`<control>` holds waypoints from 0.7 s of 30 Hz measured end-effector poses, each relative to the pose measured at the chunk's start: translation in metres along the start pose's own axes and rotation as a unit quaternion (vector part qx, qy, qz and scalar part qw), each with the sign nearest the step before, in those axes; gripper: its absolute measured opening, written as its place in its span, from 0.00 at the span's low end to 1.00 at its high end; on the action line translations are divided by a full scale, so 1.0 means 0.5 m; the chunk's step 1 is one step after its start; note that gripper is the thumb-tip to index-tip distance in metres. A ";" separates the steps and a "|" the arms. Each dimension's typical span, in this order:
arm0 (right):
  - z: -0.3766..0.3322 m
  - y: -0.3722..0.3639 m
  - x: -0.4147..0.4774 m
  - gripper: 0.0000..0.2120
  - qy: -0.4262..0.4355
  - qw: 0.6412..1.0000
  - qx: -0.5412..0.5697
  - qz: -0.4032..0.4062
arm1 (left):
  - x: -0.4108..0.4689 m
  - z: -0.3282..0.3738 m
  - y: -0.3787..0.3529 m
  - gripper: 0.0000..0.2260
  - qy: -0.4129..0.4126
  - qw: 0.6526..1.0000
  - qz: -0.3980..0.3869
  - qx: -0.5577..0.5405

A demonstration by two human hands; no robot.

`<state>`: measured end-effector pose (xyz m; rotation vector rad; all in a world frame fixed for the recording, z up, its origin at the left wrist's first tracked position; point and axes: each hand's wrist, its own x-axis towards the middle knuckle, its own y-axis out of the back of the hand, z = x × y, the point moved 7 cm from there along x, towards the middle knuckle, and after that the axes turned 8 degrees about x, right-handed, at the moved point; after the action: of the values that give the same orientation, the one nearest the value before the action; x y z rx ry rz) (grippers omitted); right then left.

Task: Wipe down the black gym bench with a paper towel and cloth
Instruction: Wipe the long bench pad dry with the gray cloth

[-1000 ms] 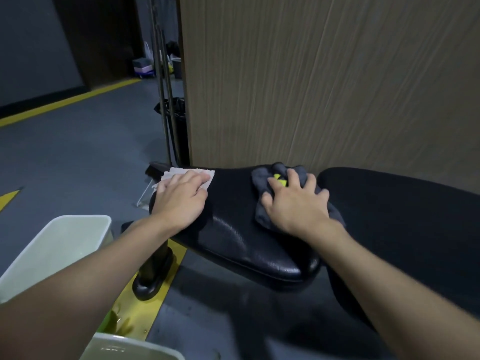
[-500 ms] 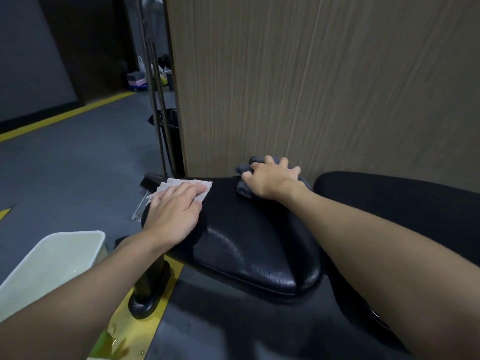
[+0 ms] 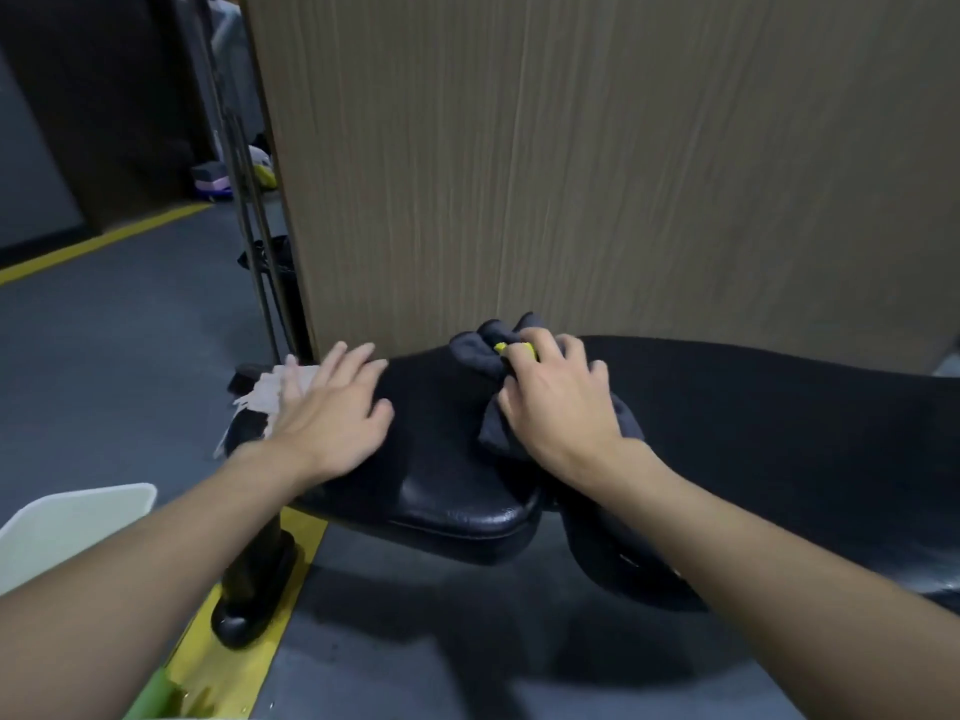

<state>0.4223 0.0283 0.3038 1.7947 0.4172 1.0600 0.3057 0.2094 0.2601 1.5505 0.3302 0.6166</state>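
Note:
The black gym bench seat pad (image 3: 441,459) lies across the middle of the view, with its longer back pad (image 3: 779,407) to the right. My left hand (image 3: 332,413) rests flat, fingers spread, on a white paper towel (image 3: 265,389) at the seat's left end. My right hand (image 3: 561,402) presses on a dark grey cloth (image 3: 478,350) with a yellow patch, near the gap between the two pads. The cloth bunches up beyond my fingers.
A wood-grain panel (image 3: 597,174) stands right behind the bench. A white plastic bin (image 3: 67,527) sits at the lower left. The bench's black foot (image 3: 249,589) stands on a yellow floor stripe (image 3: 244,662). Metal poles (image 3: 249,210) and small items lie at the back left.
My right hand has pulled the cloth back toward me from the far edge of the seat. My left hand has slid slightly right, uncovering more paper towel.

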 end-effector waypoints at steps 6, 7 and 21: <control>0.129 -0.034 -0.070 0.26 -0.095 0.973 -0.044 -0.206 | 0.008 0.241 0.002 0.23 -0.126 0.976 -0.045 -0.174; 0.143 -0.049 -0.072 0.26 -0.108 0.969 -0.029 -0.219 | 0.013 0.266 -0.002 0.23 -0.124 0.974 -0.059 -0.182; 0.284 -0.126 0.136 0.25 -0.158 0.961 -0.002 -0.226 | 0.029 0.345 -0.075 0.25 -0.114 0.985 -0.131 -0.011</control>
<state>0.5862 0.0233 0.2606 1.7153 0.5912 0.4476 0.4211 0.0785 0.2289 1.5081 0.3442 0.2334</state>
